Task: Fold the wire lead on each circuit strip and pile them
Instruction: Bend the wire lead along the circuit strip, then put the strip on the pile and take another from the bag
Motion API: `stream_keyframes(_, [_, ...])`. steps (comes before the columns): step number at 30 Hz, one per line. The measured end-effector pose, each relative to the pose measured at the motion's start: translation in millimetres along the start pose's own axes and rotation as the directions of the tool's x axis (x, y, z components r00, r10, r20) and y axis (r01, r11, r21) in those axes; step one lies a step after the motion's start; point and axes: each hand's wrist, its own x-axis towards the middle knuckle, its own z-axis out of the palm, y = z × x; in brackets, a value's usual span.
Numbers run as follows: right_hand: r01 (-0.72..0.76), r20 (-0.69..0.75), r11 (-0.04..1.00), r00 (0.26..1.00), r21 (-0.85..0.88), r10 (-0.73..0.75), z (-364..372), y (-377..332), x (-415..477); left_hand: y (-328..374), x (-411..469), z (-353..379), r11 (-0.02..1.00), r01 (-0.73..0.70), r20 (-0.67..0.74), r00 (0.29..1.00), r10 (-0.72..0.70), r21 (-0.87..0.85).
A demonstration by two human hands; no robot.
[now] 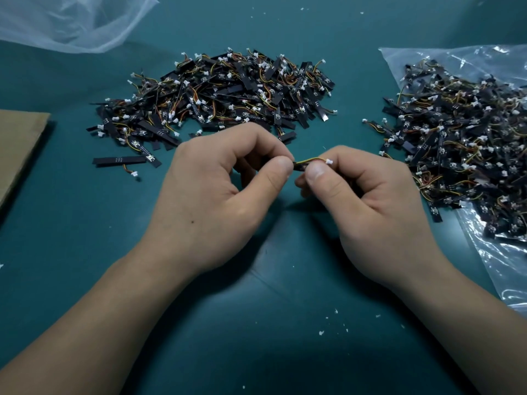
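The circuit strip (299,167) is pinched by the left hand (216,195), its wire lead (312,160) by the right hand (368,195). Folded too sharply, the lead could be torn off — or kinked.

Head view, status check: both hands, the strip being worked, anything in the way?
Left hand pinches circuit strip; right hand pinches its wire lead by the white connector. Middle heap and bagged heap lie beyond. Nothing in the way.
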Motion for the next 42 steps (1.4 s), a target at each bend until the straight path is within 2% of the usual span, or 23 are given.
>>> stream_keyframes(3, [0.014,0.015,1.0,1.0,-0.003,-0.014,0.5,1.1,-0.4,0.9,0.0,-0.4,1.0,-0.002,0.019,1.0,0.002,0.007])
stream_keyframes(8, [0.045,-0.085,0.996,0.996,0.083,-0.038,-0.2,1.0,-2.0,1.0,-0.4,1.0,0.999,0.036,0.058,0.998,-0.034,-0.019])
stream_keyframes(13, [0.024,-0.039,0.99,0.999,0.14,-0.019,-1.4,1.2,-1.4,1.7,-0.3,-1.4,1.0,0.015,0.041,0.999,-0.015,-0.006])
stream_keyframes(21, [0.007,0.001,0.998,1.0,0.06,-0.007,-0.9,2.0,0.8,2.6,-0.1,-1.9,0.999,0.036,0.056,0.998,-0.034,-0.022])
stream_keyframes(42, [0.024,0.011,0.998,1.0,0.055,-0.024,-1.3,2.4,-0.5,2.9,-0.9,-1.7,0.999,0.048,0.065,0.997,-0.047,-0.02])
